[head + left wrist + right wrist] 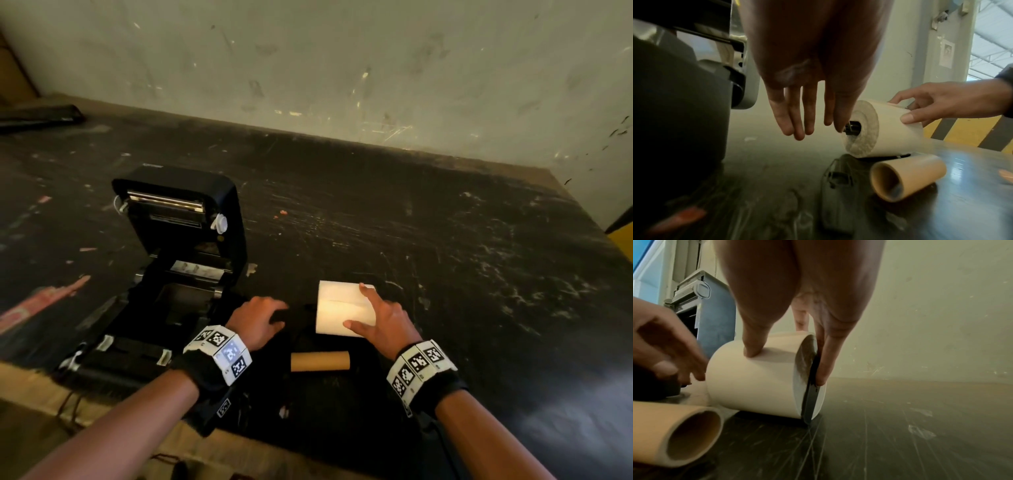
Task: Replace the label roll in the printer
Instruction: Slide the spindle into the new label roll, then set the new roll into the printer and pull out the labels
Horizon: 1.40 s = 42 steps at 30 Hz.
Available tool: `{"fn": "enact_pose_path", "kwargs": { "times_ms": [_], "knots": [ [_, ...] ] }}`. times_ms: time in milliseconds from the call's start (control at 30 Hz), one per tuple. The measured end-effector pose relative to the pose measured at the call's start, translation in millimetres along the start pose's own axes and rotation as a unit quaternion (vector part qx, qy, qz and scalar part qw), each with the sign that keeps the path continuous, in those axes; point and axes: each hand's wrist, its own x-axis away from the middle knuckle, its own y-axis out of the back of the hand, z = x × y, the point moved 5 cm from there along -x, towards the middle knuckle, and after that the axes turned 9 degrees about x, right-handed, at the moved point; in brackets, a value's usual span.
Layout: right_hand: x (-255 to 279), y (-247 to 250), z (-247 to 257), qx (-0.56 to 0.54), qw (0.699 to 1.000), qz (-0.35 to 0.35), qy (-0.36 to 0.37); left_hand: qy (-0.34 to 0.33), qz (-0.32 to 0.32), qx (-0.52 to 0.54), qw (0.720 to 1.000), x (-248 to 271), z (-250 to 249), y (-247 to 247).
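A black label printer [185,240] stands on the left with its lid raised and its roll bay exposed. Right of it, a white label roll [339,308] lies on its side on the table. My right hand [373,315] grips it: the thumb [752,348] presses the roll [756,379] and the fingers lie on a black flange [812,395] at its right end. My left hand [260,318] reaches with straight fingers [803,116] to the roll's left end, at a black spindle [854,128] in its core. An empty brown cardboard core [320,360] lies just in front.
The dark, scratched table [445,240] runs back to a scuffed pale wall. A flat black object [41,116] lies at the far left corner. A yellow and black striped barrier [962,133] stands beyond the table's right edge. The printer's front sits near the table's front edge.
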Motion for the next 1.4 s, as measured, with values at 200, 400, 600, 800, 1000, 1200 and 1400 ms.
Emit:
{"fn": "enact_pose_path", "kwargs": {
  "times_ms": [200,400,600,800,1000,1200,1400],
  "knots": [
    [5.0,3.7,4.1,0.000,1.000,-0.001,-0.001,0.039,0.023,-0.022,0.999,4.8,7.1,-21.9],
    [7.6,4.5,6.2,0.008,1.000,-0.001,-0.001,0.080,0.046,-0.078,0.993,-3.0,8.7,-34.0],
    [9.7,6.3,8.5,0.012,1.000,-0.005,-0.001,0.118,0.070,-0.029,0.990,-10.5,8.0,-36.6],
    [9.3,7.4,9.1,0.011,1.000,0.006,-0.008,0.108,-0.012,0.091,0.990,-21.7,14.1,-18.1],
    [9.8,7.2,8.2,-0.004,1.000,0.001,0.000,0.088,-0.099,0.173,0.976,-35.9,3.9,-3.9],
    [8.9,5.1,7.4,-0.007,1.000,0.000,0.003,0.048,-0.124,0.244,0.961,-44.3,-8.6,-6.7],
    [8.1,4.3,5.4,-0.004,1.000,-0.003,-0.002,-0.010,-0.114,0.239,0.964,-42.6,-17.7,-12.3]
  ]
}}
